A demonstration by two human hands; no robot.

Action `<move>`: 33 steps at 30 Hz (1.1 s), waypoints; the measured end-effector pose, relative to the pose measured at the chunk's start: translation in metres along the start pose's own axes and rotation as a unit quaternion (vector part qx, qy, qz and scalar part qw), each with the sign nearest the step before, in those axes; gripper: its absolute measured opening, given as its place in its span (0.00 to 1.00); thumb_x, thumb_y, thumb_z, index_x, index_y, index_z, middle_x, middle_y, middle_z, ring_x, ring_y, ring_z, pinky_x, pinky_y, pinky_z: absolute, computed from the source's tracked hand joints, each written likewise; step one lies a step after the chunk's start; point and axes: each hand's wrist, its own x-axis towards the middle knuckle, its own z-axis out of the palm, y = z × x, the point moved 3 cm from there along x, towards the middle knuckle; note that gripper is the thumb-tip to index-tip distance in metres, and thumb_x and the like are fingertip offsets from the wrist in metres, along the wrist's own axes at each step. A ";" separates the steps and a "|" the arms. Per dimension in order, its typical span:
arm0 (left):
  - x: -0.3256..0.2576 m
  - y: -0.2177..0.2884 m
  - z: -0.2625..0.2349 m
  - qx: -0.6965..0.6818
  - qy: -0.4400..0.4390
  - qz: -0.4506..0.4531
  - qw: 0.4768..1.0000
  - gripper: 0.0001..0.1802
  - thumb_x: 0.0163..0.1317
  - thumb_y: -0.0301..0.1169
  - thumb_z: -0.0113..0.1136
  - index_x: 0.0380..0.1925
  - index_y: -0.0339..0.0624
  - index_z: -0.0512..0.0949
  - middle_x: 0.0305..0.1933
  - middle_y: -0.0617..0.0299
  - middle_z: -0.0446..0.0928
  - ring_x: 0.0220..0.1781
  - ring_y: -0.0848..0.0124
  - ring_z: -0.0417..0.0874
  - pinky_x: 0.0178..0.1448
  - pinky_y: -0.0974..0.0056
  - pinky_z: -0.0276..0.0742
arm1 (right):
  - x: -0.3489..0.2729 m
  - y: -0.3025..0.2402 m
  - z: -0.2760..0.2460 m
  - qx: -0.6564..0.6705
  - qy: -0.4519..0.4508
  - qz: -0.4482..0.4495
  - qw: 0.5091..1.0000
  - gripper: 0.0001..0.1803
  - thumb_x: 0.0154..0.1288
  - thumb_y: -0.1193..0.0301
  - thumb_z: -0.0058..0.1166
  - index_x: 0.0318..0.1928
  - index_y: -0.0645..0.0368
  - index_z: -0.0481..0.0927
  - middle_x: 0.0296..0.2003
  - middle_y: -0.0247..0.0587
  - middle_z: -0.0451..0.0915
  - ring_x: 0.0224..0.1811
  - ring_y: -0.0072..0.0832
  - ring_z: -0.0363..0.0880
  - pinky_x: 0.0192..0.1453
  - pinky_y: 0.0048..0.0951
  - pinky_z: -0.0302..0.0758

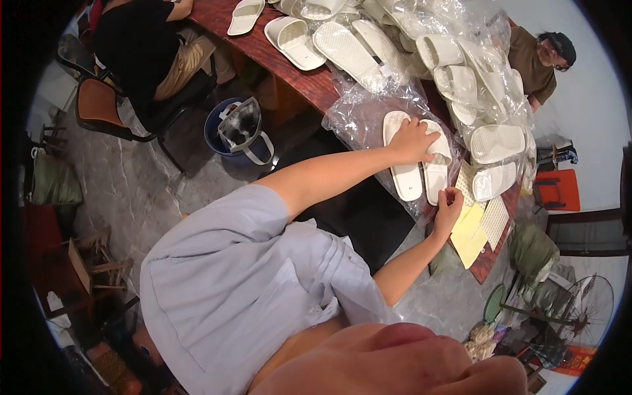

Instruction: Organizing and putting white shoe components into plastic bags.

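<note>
2 hands [412, 142] at 2 cream slippers [406, 180]; 1 blue bucket [216, 136].

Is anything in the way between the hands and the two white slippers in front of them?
No, nothing I can see. The left hand lies right on the slippers, and the right hand is close by the end of one. Clear plastic shows beside them, but not in the way.
</note>
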 end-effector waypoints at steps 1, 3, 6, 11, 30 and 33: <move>0.000 0.000 0.000 -0.001 -0.003 -0.003 1.000 0.33 0.48 0.50 0.66 0.56 0.55 0.76 0.49 0.53 0.75 0.53 0.54 0.71 0.55 0.51 0.65 | 0.000 0.001 0.000 0.025 0.010 0.013 1.000 0.08 0.56 0.78 0.60 0.37 0.63 0.76 0.36 0.40 0.72 0.38 0.30 0.70 0.45 0.30 0.69; 0.001 -0.001 0.000 -0.014 0.004 -0.009 1.000 0.33 0.47 0.49 0.67 0.55 0.55 0.76 0.47 0.54 0.76 0.53 0.54 0.71 0.54 0.52 0.66 | 0.000 -0.002 0.001 0.015 0.012 0.008 1.000 0.09 0.56 0.78 0.60 0.37 0.64 0.76 0.36 0.40 0.72 0.37 0.30 0.70 0.45 0.30 0.69; 0.005 -0.007 -0.002 -0.059 0.002 -0.023 0.998 0.32 0.46 0.48 0.68 0.54 0.55 0.78 0.45 0.56 0.77 0.51 0.55 0.73 0.52 0.52 0.67 | -0.002 -0.014 0.000 -0.026 0.021 0.006 0.999 0.09 0.57 0.77 0.61 0.38 0.64 0.76 0.35 0.39 0.72 0.37 0.30 0.71 0.45 0.30 0.70; 0.011 -0.014 -0.005 -0.159 0.007 -0.069 0.985 0.29 0.45 0.44 0.70 0.50 0.53 0.81 0.42 0.55 0.80 0.47 0.52 0.77 0.50 0.52 0.73 | -0.006 -0.046 0.004 -0.079 0.185 -0.028 0.979 0.09 0.59 0.77 0.58 0.41 0.65 0.76 0.37 0.40 0.74 0.39 0.30 0.72 0.47 0.31 0.71; 0.025 -0.034 -0.001 -0.421 0.182 -0.162 0.874 0.26 0.45 0.34 0.72 0.48 0.43 0.81 0.32 0.55 0.82 0.34 0.67 0.82 0.43 0.63 0.77 | -0.013 -0.063 0.060 0.190 0.332 -0.044 0.923 0.19 0.77 0.61 0.34 0.52 0.67 0.61 0.50 0.54 0.69 0.52 0.39 0.70 0.58 0.38 0.67; 0.031 -0.053 0.004 -0.505 0.188 -0.245 0.806 0.26 0.45 0.35 0.72 0.48 0.42 0.82 0.32 0.57 0.82 0.33 0.68 0.82 0.42 0.63 0.78 | -0.011 -0.069 0.066 0.241 0.298 0.011 0.924 0.19 0.77 0.60 0.32 0.44 0.66 0.67 0.44 0.49 0.74 0.50 0.37 0.71 0.57 0.37 0.67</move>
